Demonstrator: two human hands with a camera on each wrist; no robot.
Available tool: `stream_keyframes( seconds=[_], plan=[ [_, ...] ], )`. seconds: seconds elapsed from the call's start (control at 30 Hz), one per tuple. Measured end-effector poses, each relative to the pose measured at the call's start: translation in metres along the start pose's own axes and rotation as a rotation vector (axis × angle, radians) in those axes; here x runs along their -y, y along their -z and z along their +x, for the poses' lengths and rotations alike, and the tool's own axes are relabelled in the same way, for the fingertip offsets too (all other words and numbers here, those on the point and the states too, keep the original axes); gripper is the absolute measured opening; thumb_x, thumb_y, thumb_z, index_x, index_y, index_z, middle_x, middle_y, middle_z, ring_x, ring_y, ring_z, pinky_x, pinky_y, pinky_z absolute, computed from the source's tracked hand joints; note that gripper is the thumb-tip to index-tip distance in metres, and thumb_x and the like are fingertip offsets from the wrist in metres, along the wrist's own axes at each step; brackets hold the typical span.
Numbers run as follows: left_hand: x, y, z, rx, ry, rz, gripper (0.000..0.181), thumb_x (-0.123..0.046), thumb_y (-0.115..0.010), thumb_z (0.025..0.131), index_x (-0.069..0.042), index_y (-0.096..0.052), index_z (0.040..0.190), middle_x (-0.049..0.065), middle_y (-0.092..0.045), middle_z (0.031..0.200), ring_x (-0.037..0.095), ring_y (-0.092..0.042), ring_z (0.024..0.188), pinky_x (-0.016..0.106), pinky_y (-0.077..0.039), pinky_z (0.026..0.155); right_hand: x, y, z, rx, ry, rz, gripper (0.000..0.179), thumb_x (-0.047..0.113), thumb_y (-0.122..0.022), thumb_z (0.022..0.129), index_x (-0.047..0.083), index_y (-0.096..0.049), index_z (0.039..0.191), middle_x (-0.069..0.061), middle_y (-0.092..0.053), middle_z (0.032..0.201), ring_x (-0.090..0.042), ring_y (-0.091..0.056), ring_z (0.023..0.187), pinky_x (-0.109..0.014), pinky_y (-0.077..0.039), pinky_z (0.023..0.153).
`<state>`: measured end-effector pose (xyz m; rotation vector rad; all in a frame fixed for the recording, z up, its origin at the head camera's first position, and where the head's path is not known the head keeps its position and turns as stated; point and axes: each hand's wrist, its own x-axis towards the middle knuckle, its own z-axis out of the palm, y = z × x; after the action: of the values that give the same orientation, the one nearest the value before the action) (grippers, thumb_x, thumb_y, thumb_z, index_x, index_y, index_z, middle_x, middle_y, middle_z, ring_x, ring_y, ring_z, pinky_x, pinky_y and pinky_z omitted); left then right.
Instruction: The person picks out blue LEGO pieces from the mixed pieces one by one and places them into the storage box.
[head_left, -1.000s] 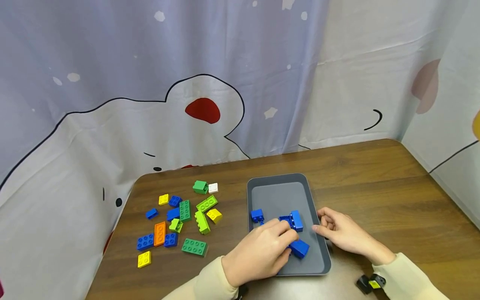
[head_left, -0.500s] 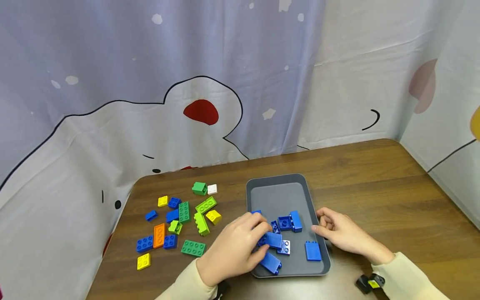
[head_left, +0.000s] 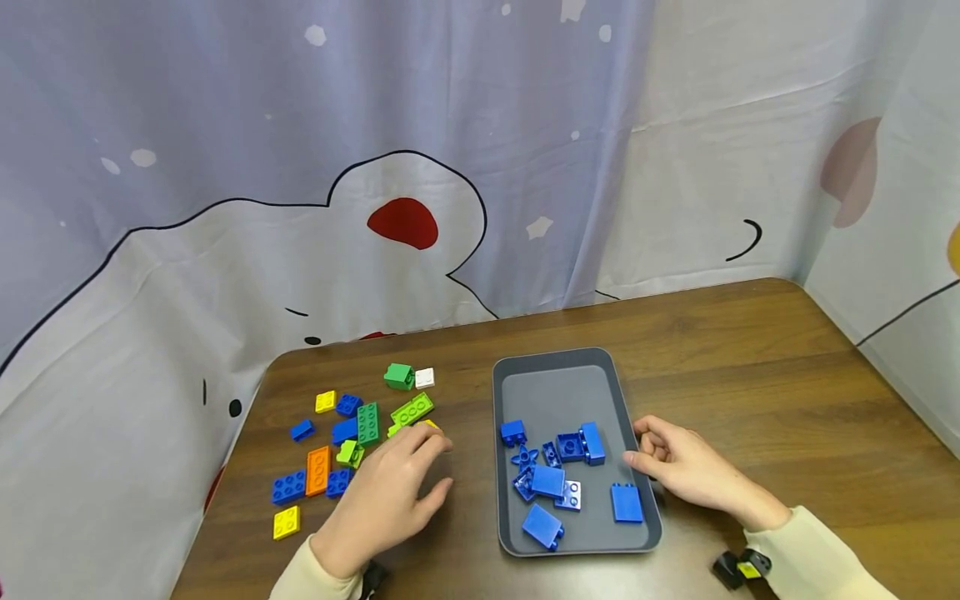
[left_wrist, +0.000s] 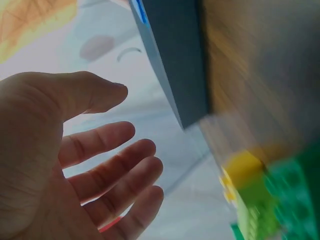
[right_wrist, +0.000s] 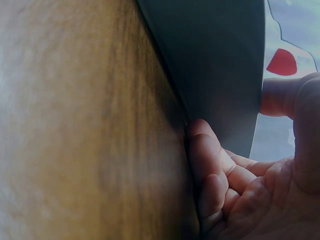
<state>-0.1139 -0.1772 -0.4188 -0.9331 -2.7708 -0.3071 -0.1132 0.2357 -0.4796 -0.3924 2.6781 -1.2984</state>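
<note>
My left hand [head_left: 388, 492] hangs over the loose bricks left of the tray, holding nothing, its fingers loosely bent and apart from the thumb. In the left wrist view that hand [left_wrist: 75, 150] shows an empty palm side. The grey tray [head_left: 555, 371] holds several blue bricks, among them a tall blue brick [head_left: 626, 503] at the right and a blue star-shaped piece [head_left: 523, 457] at the left. At the tray's right side my right hand [head_left: 690, 467] grips the wall. In the right wrist view its thumb [right_wrist: 280, 97] lies over the rim and its curled fingers [right_wrist: 205, 155] touch the outside.
Left of the tray lie loose bricks: an orange brick [head_left: 318, 471], a dark green brick [head_left: 368, 423], a yellow brick [head_left: 287, 522], a blue brick [head_left: 289, 487] and a white brick [head_left: 424, 378]. My left hand partly covers some. A curtain [head_left: 525, 167] hangs behind the table [head_left: 720, 350].
My left hand let go of blue pieces inside the tray and moved left, out over the loose bricks. The blue bricks in the tray are uncovered now. My right hand stayed at the tray's side.
</note>
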Motion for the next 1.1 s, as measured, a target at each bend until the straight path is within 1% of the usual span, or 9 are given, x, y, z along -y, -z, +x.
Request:
stream_keyframes(
  seconds=[0.2, 0.3, 0.4, 0.53, 0.67, 0.9, 1.03, 1.1],
  plan=[
    [0.026, 0.002, -0.022, 0.045, 0.120, 0.064, 0.040, -0.033, -0.087, 0.082, -0.020, -0.070, 0.115, -0.008, -0.064, 0.112, 0.008, -0.059, 0.094, 0.031, -0.058, 0.082, 0.000, 0.000, 0.000, 0.005, -0.007, 0.001, 0.041, 0.031, -0.071, 0.098, -0.001, -0.061, 0.122, 0.007, -0.052, 0.073, -0.001, -0.048, 0.062, -0.021, -0.042, 0.064],
    [0.037, 0.003, -0.033, 0.076, 0.185, 0.086, 0.043, -0.035, -0.088, 0.080, -0.019, -0.070, 0.117, -0.006, -0.065, 0.113, 0.011, -0.061, 0.097, 0.033, -0.059, 0.082, 0.000, 0.001, 0.001, 0.005, -0.002, -0.008, 0.041, 0.031, -0.071, 0.098, -0.001, -0.060, 0.122, 0.007, -0.052, 0.073, -0.002, -0.048, 0.062, -0.021, -0.042, 0.063],
    [0.047, 0.004, -0.044, 0.097, 0.225, 0.099, 0.047, -0.034, -0.088, 0.080, -0.017, -0.070, 0.120, -0.004, -0.064, 0.114, 0.014, -0.063, 0.100, 0.035, -0.059, 0.082, 0.000, 0.001, 0.001, 0.006, -0.014, -0.014, 0.041, 0.032, -0.071, 0.098, -0.001, -0.061, 0.122, 0.007, -0.053, 0.073, -0.002, -0.049, 0.062, -0.021, -0.042, 0.063],
    [0.059, 0.003, -0.056, 0.094, 0.247, 0.118, 0.050, -0.031, -0.088, 0.079, -0.014, -0.070, 0.121, 0.000, -0.065, 0.114, 0.018, -0.067, 0.101, 0.040, -0.059, 0.083, -0.001, 0.000, 0.001, 0.007, -0.028, -0.027, 0.041, 0.032, -0.071, 0.098, 0.000, -0.061, 0.121, 0.007, -0.053, 0.073, -0.002, -0.049, 0.062, -0.021, -0.043, 0.064],
    [0.068, 0.000, -0.063, 0.101, 0.265, 0.138, 0.051, -0.031, -0.089, 0.078, -0.012, -0.070, 0.121, 0.002, -0.066, 0.115, 0.021, -0.068, 0.103, 0.043, -0.059, 0.087, -0.002, 0.000, 0.000, 0.006, -0.028, -0.028, 0.041, 0.032, -0.071, 0.098, 0.000, -0.061, 0.121, 0.007, -0.053, 0.073, -0.002, -0.049, 0.062, -0.021, -0.043, 0.065],
    [0.077, -0.004, -0.068, 0.148, 0.314, 0.125, 0.049, -0.028, -0.090, 0.077, -0.015, -0.070, 0.120, 0.000, -0.065, 0.114, 0.021, -0.067, 0.106, 0.045, -0.059, 0.089, -0.001, 0.001, 0.000, 0.013, -0.030, -0.020, 0.039, 0.031, -0.071, 0.098, 0.001, -0.060, 0.120, 0.007, -0.053, 0.073, -0.003, -0.049, 0.061, -0.021, -0.043, 0.064],
    [0.078, -0.004, -0.069, 0.183, 0.323, 0.114, 0.050, -0.026, -0.091, 0.076, -0.016, -0.070, 0.121, 0.000, -0.065, 0.115, 0.021, -0.067, 0.107, 0.047, -0.058, 0.090, -0.002, 0.000, 0.000, 0.013, -0.033, -0.017, 0.039, 0.031, -0.071, 0.098, 0.001, -0.060, 0.120, 0.007, -0.053, 0.073, -0.003, -0.049, 0.061, -0.021, -0.042, 0.063],
    [0.079, -0.004, -0.069, 0.194, 0.318, 0.112, 0.052, -0.022, -0.092, 0.075, -0.016, -0.070, 0.121, 0.001, -0.066, 0.116, 0.023, -0.067, 0.108, 0.048, -0.058, 0.092, -0.002, 0.000, 0.000, 0.012, -0.033, -0.019, 0.039, 0.032, -0.071, 0.098, 0.001, -0.060, 0.120, 0.007, -0.053, 0.072, -0.003, -0.049, 0.061, -0.021, -0.042, 0.062]
  ],
)
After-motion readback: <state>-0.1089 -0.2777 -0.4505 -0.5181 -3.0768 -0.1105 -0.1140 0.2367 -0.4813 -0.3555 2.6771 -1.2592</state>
